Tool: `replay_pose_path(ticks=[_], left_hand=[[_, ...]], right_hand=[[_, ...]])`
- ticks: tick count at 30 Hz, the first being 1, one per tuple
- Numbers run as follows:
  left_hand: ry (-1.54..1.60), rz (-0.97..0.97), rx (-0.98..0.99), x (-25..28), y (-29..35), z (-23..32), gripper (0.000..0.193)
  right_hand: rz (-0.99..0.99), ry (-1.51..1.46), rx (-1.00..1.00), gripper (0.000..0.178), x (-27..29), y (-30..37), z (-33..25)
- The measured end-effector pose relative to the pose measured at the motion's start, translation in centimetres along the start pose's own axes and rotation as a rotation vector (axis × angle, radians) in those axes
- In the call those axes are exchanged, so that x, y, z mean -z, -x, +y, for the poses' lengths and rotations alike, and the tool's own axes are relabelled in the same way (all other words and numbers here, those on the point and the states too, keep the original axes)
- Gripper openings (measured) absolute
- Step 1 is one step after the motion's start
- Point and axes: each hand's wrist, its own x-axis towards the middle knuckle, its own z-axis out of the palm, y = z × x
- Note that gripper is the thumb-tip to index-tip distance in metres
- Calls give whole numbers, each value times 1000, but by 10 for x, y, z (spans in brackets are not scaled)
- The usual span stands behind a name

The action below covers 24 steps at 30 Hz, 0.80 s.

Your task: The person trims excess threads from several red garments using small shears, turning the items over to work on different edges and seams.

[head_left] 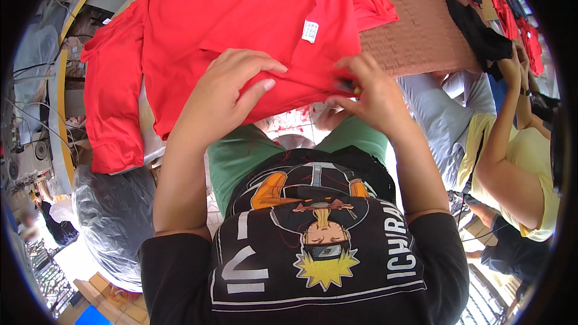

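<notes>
A red garment (241, 12) with long sleeves is spread before me and hangs over the near table edge. On it sits a small white printed label (310, 31). My left hand (232, 87) rests on its near part, fingers curved, with thumb and forefinger apart over the cloth. Just to the right, my right hand (370, 93) is bent round a small dark tool (346, 85), whose kind is lost in motion blur. The right thumb and fingers are close to the garment's near edge. Folds of cloth run between my two hands.
A brown patterned surface (415, 24) extends to the right. There a co-worker in yellow (518, 162) handles a black cloth piece (478, 33). A large grey plastic-wrapped bundle (114, 222) stands at the left, below a hanging red sleeve (114, 108). Machinery with yellow edging (62, 120) lies beyond.
</notes>
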Motion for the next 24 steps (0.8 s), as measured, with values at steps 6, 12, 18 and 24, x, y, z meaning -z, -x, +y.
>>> replay_pose_path(ticks=[6,12,18,24], left_hand=[[-485,139,-20,-18,-24,-57,41],[399,253,134,14,-36,-43,15],[-97,397,227,20,-75,-61,15],[-236,482,-48,-26,-72,-24,20]], right_hand=[[-21,-167,70,17,31,-2,18],[-209,-614,-227,10,85,-1,26],[-134,-412,-190,23,41,-33,66],[222,-59,-171,38,45,-35,37]])
